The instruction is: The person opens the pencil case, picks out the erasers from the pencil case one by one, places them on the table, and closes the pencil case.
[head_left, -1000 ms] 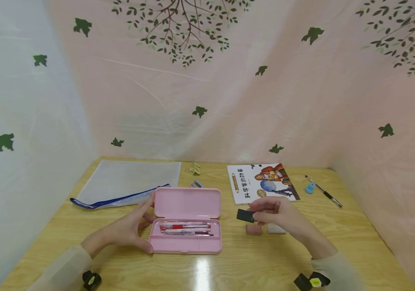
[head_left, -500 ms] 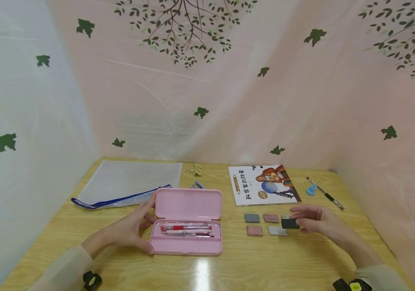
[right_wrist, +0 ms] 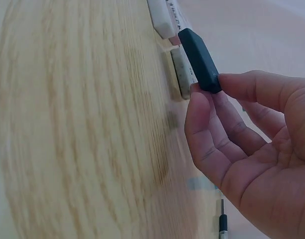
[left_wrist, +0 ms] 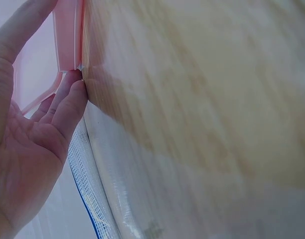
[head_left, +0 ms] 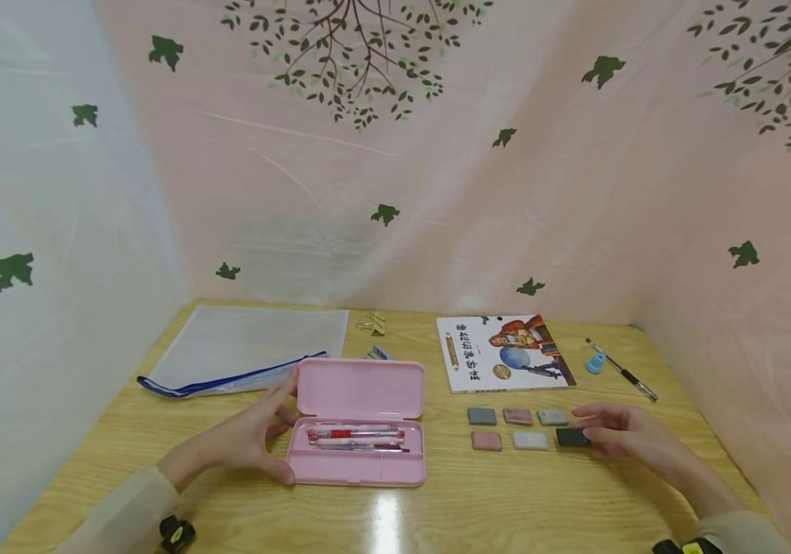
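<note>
Pinched at its end by the right hand's [head_left: 627, 435] grip, the black eraser [head_left: 572, 437] should settle flat, square beside the white eraser [head_left: 530, 440], before letting go.

Glossy wooden table [head_left: 506, 500], matt eraser [head_left: 572, 438]

Person: two bare hands, long pale sleeves, wrist-worn devices.
Left hand [head_left: 239, 440] lower left of the head view, right hand [head_left: 627, 435] lower right. Beige sleeve [head_left: 115, 512] reaches each wrist. Small black device with yellow marking [head_left: 175, 532] sits at each wrist, bottom edge.
</note>
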Tool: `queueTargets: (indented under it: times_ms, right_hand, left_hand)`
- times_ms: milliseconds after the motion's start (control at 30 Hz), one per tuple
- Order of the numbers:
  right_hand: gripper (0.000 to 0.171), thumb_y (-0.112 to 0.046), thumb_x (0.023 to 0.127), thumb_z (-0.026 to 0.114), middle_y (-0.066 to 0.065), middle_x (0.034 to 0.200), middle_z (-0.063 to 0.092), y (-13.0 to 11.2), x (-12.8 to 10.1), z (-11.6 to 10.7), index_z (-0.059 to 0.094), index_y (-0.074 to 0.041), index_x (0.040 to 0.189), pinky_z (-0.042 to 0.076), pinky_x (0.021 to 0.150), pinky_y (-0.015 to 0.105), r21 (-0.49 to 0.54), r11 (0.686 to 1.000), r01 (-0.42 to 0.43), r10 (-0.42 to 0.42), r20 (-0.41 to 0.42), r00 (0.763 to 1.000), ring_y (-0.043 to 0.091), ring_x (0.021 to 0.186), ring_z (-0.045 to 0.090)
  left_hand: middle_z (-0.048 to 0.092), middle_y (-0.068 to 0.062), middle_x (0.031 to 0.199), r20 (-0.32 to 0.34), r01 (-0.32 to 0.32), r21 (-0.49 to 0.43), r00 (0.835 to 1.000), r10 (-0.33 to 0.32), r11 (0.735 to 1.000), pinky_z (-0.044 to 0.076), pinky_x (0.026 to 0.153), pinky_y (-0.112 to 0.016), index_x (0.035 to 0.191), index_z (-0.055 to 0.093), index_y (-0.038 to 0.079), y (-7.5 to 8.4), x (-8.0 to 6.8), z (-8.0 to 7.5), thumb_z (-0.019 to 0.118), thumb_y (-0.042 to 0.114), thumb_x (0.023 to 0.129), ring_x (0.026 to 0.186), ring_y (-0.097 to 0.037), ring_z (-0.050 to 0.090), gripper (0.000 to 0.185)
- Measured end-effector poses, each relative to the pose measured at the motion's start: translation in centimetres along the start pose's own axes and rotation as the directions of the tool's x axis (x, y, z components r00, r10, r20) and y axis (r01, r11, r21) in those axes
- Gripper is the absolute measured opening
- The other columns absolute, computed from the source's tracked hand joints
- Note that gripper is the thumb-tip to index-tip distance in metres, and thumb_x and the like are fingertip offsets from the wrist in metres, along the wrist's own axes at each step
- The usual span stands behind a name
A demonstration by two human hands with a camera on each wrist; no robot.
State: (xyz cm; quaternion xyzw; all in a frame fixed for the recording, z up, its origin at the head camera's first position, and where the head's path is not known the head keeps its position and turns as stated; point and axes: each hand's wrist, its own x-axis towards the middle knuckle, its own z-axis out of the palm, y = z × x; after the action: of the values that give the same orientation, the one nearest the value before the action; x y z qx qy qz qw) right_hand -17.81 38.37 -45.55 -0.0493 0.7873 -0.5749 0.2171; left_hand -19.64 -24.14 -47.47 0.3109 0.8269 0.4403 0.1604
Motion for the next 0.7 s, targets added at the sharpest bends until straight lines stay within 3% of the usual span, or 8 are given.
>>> queueTargets:
  times_ms: [500, 700]
  right_hand:
    - [0.053, -0.011, 0.101, 0.064, 0.017, 0.124, 0.069, 1.2, 0.4, 0.2, 0.042, 0.018, 0.140, 0.062, 0.079, 0.034, -0.016, 0.999, 0.038, -0.038, 0.015, 0.999, 0.013, 0.100, 0.068]
    - [0.056, -0.014, 0.101, 0.064, 0.019, 0.128, 0.066, 1.2, 0.4, -0.1, 0.040, 0.016, 0.142, 0.062, 0.080, 0.035, -0.025, 1.000, 0.018, -0.018, 0.014, 1.000, 0.013, 0.101, 0.068]
  left_hand:
    - [0.023, -0.014, 0.154, 0.004, -0.002, 0.008, 1.000, 0.002, 1.000, 0.046, 0.108, -0.045, 0.161, -0.017, 0.018, 0.1, 0.0, -0.2, 0.096, 0.032, 0.069, 0.119, -0.026, 0.055, 0.146]
    - [0.023, -0.015, 0.154, 0.003, -0.012, -0.008, 1.000, 0.012, 1.000, 0.045, 0.108, -0.045, 0.161, -0.017, 0.018, 0.0, 0.1, -0.1, 0.096, 0.030, 0.070, 0.119, -0.027, 0.055, 0.146]
